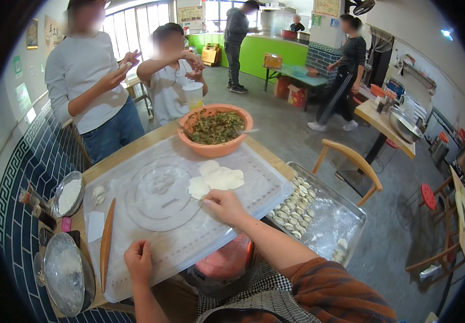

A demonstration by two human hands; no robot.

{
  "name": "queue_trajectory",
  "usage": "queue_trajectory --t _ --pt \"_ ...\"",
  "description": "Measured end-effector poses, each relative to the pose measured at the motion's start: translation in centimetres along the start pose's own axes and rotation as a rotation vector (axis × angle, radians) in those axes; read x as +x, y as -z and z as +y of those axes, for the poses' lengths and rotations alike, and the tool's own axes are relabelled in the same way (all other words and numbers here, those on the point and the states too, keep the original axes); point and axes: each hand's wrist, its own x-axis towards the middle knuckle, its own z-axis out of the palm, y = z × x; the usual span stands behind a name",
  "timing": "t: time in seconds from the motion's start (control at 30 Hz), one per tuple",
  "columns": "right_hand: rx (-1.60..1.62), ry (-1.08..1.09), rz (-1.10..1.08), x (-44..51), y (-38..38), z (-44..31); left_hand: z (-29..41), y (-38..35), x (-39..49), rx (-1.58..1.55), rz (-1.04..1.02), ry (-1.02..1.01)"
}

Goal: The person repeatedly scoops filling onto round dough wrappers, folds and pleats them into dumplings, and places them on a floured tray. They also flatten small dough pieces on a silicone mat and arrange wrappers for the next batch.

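Note:
Several thin round dough wrappers (222, 179) lie overlapping on a floured translucent mat (151, 238). My right hand (225, 206) is at their near edge, thumb and fingers together; whether it pinches a wrapper is unclear. My left hand (138, 254) rests loosely curled at the mat's near edge, with nothing seen in it. A tapered wooden rolling pin (107, 244) lies to its left, beside a white scraper (96, 226). Small dough pieces (98, 195) sit near the mat's left side. Beyond the wrappers stands an orange plastic basin (215, 150) of chopped green filling (216, 127) with utensils in it.
A metal tray (347, 214) of dumplings (297, 206) is at the right. A flour bowl (69, 196), jars and a large metal bowl (69, 274) line the left side. Two people stand across the table, one near a plastic cup (193, 96); others are farther back. A wooden chair (349, 159) stands at right.

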Motion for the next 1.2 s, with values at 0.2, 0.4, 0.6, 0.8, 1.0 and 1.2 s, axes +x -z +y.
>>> queue_trajectory --t 0.2,0.4,0.6,0.8,1.0,1.2 --pt "-0.008 0.014 0.02 0.0 -0.2 0.2 -0.6 0.2 0.2 -0.024 -0.021 -0.058" --pt "-0.042 0.013 0.007 0.0 -0.1 -0.1 -0.8 0.1 0.1 -0.041 -0.014 -0.066" --pt "-0.064 0.026 0.004 -0.1 0.2 -0.3 -0.3 0.2 0.0 -0.062 -0.033 -0.036" --pt "-0.038 -0.003 0.003 -0.1 0.2 -0.3 0.4 0.0 -0.1 -0.05 -0.023 -0.019" --pt "-0.015 0.007 0.017 -0.1 0.2 -0.3 0.6 0.2 0.0 0.022 -0.019 -0.043" --pt "0.018 0.02 0.013 0.0 0.2 0.0 0.3 0.2 0.1 0.063 -0.021 -0.071"
